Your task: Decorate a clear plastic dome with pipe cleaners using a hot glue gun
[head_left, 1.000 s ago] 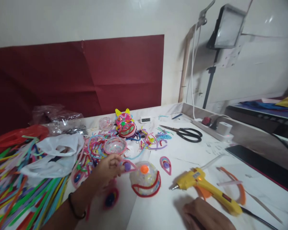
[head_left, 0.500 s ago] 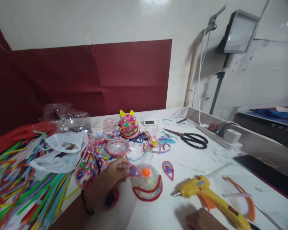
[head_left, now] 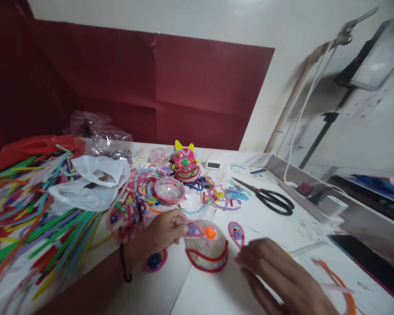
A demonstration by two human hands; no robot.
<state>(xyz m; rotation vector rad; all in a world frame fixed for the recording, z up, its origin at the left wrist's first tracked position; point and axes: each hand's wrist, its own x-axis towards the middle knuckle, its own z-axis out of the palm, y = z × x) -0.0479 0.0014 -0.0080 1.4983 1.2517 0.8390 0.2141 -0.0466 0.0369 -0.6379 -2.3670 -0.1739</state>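
Head view: left fingers pinch teardrop, long axis crosswise, tip rightward; right fingers, grip unclear

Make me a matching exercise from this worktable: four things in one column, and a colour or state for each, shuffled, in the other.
Column one
1. Scissors
2. Dome
3. Digital display
4. Left hand

Column two
A. Pinching a pink-edged teardrop
B. Black-handled
C. Bearing an orange disc
D. White-cased

Right pairs: 1-B, 2-C, 3-D, 4-A
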